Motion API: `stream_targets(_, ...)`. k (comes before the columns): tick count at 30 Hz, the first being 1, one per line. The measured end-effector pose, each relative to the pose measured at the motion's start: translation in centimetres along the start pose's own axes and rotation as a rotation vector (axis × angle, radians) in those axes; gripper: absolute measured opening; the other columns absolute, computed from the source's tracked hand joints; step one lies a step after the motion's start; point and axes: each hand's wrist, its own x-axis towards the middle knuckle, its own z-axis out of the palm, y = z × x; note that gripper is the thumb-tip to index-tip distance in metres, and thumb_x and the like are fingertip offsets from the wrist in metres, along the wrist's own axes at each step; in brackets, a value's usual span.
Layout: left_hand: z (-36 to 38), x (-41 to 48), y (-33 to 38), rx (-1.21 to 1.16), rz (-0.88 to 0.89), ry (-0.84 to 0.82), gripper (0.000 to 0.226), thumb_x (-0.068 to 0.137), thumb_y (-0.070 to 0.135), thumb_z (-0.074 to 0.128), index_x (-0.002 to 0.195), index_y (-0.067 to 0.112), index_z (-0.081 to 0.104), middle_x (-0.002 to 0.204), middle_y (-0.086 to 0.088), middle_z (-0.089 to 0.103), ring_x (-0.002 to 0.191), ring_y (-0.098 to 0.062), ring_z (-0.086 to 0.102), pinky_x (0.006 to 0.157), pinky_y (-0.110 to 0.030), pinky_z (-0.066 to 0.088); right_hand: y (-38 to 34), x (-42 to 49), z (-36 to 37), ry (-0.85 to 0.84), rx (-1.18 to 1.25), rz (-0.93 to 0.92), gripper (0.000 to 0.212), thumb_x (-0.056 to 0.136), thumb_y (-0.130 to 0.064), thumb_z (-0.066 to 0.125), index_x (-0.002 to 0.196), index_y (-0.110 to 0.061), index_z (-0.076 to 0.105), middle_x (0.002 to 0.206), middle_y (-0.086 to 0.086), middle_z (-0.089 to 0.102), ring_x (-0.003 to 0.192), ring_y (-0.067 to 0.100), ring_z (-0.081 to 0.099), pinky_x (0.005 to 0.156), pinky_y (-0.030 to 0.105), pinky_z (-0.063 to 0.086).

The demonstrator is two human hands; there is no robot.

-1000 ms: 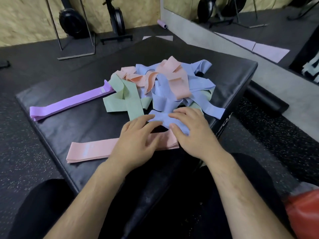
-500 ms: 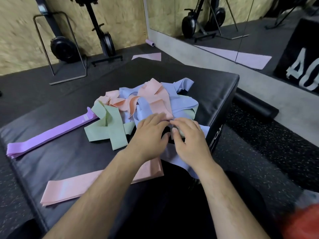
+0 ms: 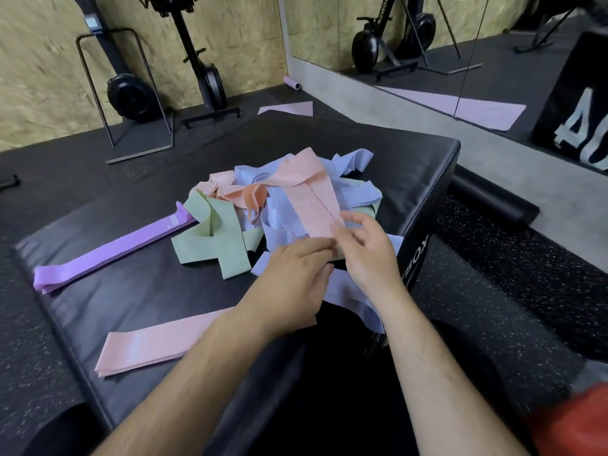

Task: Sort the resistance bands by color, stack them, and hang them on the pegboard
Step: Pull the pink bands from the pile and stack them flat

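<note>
This is a gym. Speckled black rubber floor (image 3: 493, 274) surrounds a padded black plyo box (image 3: 131, 291) carrying a heap of resistance bands (image 3: 296, 199). At 11 o'clock two flywheel machines (image 3: 131, 93) stand against a chipboard wall (image 3: 39, 77). At 1 o'clock a wall mirror (image 3: 427, 34) reflects them. A purple foam roller (image 3: 292, 83) lies at 12 o'clock, and a black roller (image 3: 493, 199) at 3 o'clock.

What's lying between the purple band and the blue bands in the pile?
Crossed green bands, touching the purple band's end; the head view shows it.

Heaped resistance bands (image 3: 309, 195) on black padded box (image 3: 141, 297)
</note>
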Motion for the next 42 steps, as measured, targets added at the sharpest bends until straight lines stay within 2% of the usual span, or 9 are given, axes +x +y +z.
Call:
stream_targets(5,-1.3,-0.2,0.6,-0.162,-0.139,0.193,0.018,0.097,0.012,0.057,0.105,0.019,0.071,0.109,0.013,0.066,0.103,-0.004,0.059,0.091,-0.017,0.044,-0.2,-0.5,-0.2,-0.051,-0.016,-0.040,0.038,0.096,-0.004,0.057,0.127,-0.026,0.059,0.091,0.004,0.075,0.079,0.010,0.073,0.072,0.014,0.051)
stream_targets(8,-1.4,1.2,-0.3,-0.076,-0.248,0.248,0.021,0.098,0.017,0.060,0.118,0.017,0.068,0.122,0.007,0.060,0.113,-0.008,0.052,0.091,-0.007,0.033,0.1,-0.7,-0.7,-0.083,-0.063,-0.047,0.042,0.096,-0.004,0.056,0.131,-0.028,0.059,0.098,0.000,0.076,0.088,0.009,0.072,0.077,0.015,0.052)
stream_targets(12,-0.3,3.7,-2.0,0.027,-0.329,0.093,0.032,0.101,0.018,0.056,0.132,0.012,0.063,0.129,-0.005,0.060,0.121,-0.026,0.050,0.098,-0.028,0.039,0.6,-0.7,-1.3,-0.108,-0.121,-0.067,0.048,0.095,-0.003,0.054,0.124,-0.041,0.059,0.105,0.004,0.073,0.094,0.019,0.069,0.084,0.025,0.054)
stream_targets(16,0.3,5.0,-2.5,-0.002,-0.343,0.015,0.025,0.097,0.006,0.053,0.103,0.014,0.076,0.106,-0.008,0.063,0.104,-0.026,0.055,0.084,-0.025,0.039,1.3,-0.3,-1.5,-0.104,-0.142,-0.071,0.053,0.095,-0.002,0.054,0.115,-0.050,0.060,0.108,-0.002,0.072,0.098,0.014,0.068,0.089,0.026,0.054)
stream_targets(21,0.7,5.1,-2.4,0.034,-0.329,0.017,0.027,0.094,0.018,0.050,0.096,0.013,0.077,0.097,-0.005,0.064,0.099,-0.028,0.056,0.085,-0.042,0.048,1.5,-0.1,-1.6,-0.130,-0.122,-0.066,0.047,0.096,0.000,0.052,0.125,-0.036,0.063,0.113,-0.003,0.071,0.101,0.008,0.068,0.087,0.019,0.050)
stream_targets(24,0.8,4.5,-2.2,-0.039,-0.325,0.063,0.028,0.095,0.031,0.050,0.099,0.019,0.076,0.100,0.000,0.065,0.100,-0.022,0.059,0.089,-0.039,0.049,1.5,0.0,-1.6,-0.118,-0.122,-0.076,0.041,0.097,-0.006,0.056,0.123,-0.037,0.064,0.117,-0.005,0.070,0.112,0.009,0.064,0.095,0.021,0.049)
stream_targets(34,0.2,4.1,-2.1,-0.176,-0.353,0.165,0.011,0.097,0.018,0.061,0.092,0.023,0.069,0.094,0.008,0.064,0.093,-0.015,0.058,0.089,-0.037,0.049,1.2,-0.4,-1.6,-0.084,-0.210,-0.107,0.039,0.090,-0.017,0.059,0.117,-0.045,0.065,0.120,-0.024,0.059,0.113,-0.006,0.055,0.093,0.023,0.048)
stream_targets(38,-2.0,3.6,-1.3,-0.057,-0.197,0.211,0.012,0.100,0.014,0.058,0.097,0.015,0.069,0.096,0.006,0.061,0.089,-0.012,0.050,0.080,-0.026,0.043,1.3,-0.6,-1.1,0.057,-0.477,-0.331,0.046,0.081,-0.039,0.063,0.126,-0.042,0.063,0.145,-0.012,0.035,0.127,0.009,0.034,0.108,0.030,0.037)
stream_targets(42,-5.5,3.2,-1.0,0.025,-0.172,0.237,0.016,0.102,0.014,0.051,0.106,0.016,0.067,0.099,0.012,0.052,0.078,-0.006,0.047,0.071,-0.031,0.044,-2.1,0.9,2.0,-0.023,-0.566,-0.557,0.035,0.089,-0.044,0.061,0.123,-0.038,0.066,0.130,-0.015,0.057,0.123,0.014,0.044,0.102,0.024,0.036)
